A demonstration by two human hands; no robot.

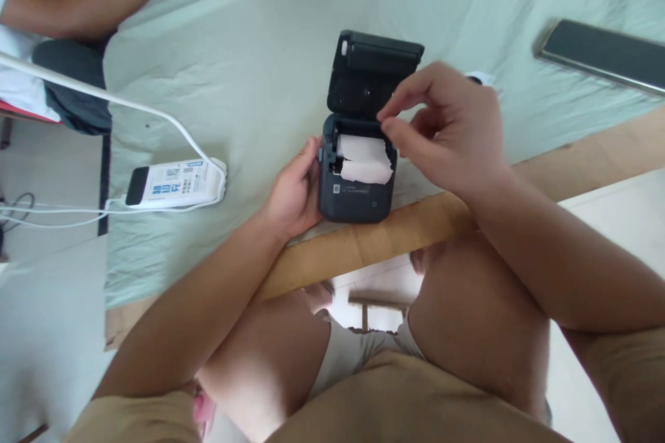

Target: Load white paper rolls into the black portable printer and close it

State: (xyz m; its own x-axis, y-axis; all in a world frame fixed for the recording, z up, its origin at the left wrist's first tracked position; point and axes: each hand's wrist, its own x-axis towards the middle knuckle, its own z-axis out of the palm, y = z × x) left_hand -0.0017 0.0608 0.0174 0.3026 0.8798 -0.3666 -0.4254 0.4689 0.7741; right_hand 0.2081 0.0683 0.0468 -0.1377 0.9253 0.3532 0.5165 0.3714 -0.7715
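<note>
A small dark label printer (358, 202) lies at the table's front edge with its lid (358, 76) flipped up and back. Inside its bay sits a white paper roll (366, 156) with a ragged, torn outer edge. My left hand (298, 197) grips the printer's left side, thumb along the upper edge. Over the right side of the bay, beside the hinge, hovers my right hand (441, 124), thumb and forefinger brought together in a pinch. Whatever may be between those fingertips is too small to make out.
To the left lies a white power strip (174, 183) with white cables. A dark rectangular case (605, 52) rests at the right. Partly hidden behind my right hand is a small white and black object (481, 77). Another person's arm (98, 3) rests at the upper left.
</note>
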